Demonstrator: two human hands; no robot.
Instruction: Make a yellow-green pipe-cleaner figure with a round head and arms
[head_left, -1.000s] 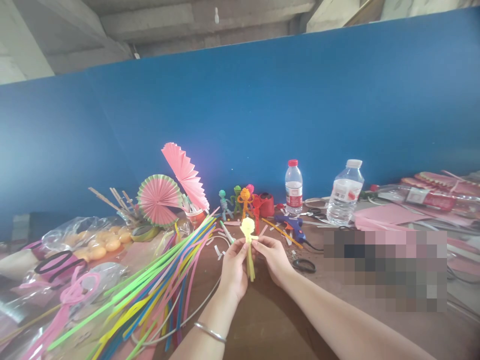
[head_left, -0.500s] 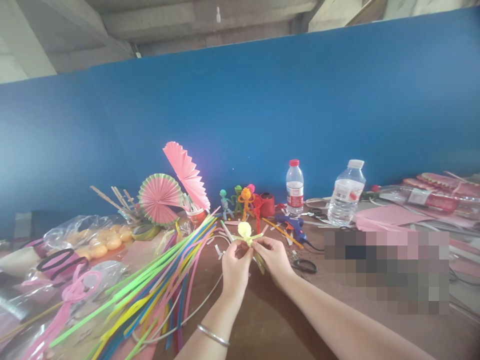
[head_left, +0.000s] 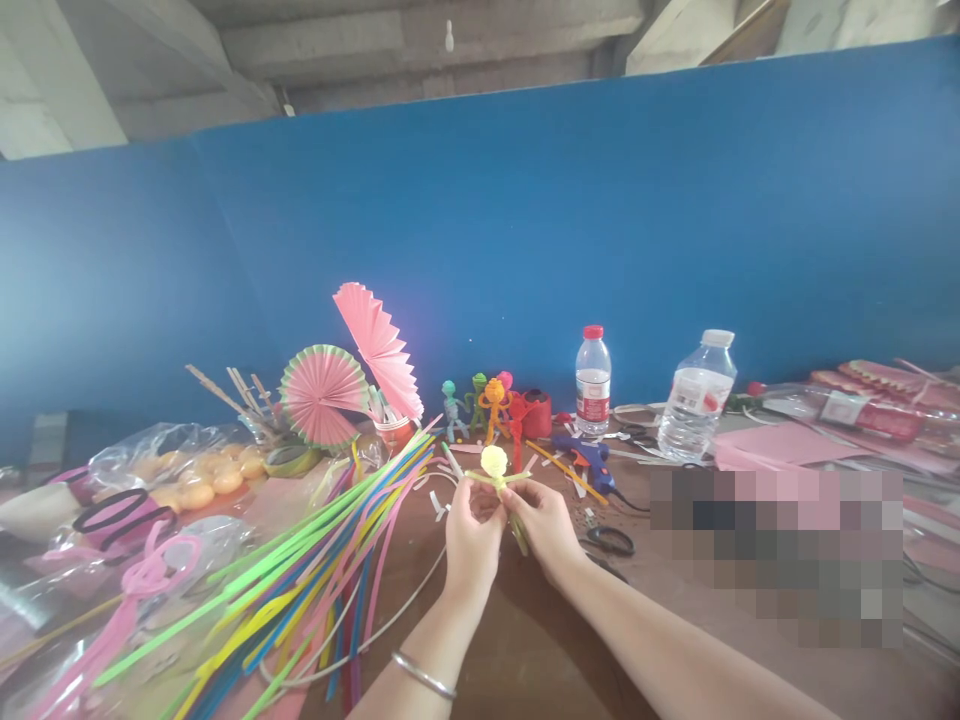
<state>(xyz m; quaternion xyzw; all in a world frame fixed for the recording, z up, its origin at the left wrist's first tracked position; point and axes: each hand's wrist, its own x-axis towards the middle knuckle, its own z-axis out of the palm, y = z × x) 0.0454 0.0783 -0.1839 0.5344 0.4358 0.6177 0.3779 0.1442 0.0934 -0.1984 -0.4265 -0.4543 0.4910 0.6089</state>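
Observation:
A pale yellow pipe-cleaner figure (head_left: 494, 462) with a round coiled head and outstretched arms is held upright over the brown table. My left hand (head_left: 476, 520) pinches it from the left, just under the head. From the right, my right hand (head_left: 538, 520) grips its body with thumb and fingers. The figure's legs hang down partly behind my right fingers; its middle is hidden by both hands. Beyond it stand several finished pipe-cleaner figures, among them an orange one (head_left: 493, 405), a light blue one (head_left: 451, 408) and a red one (head_left: 516, 425).
Loose coloured pipe cleaners (head_left: 322, 560) spread across the left. Pink paper fans (head_left: 322, 395) rise behind them. A blue glue gun (head_left: 591, 460), black-handled scissors (head_left: 611, 540) and two water bottles, one red-capped (head_left: 593, 385) and one white-capped (head_left: 697, 400), are on the right, near pink paper (head_left: 787, 438).
Both hands keep hold of the yellow figure, which is nearly in the same place. My right fingers have shifted slightly on it. The whole view has moved a little.

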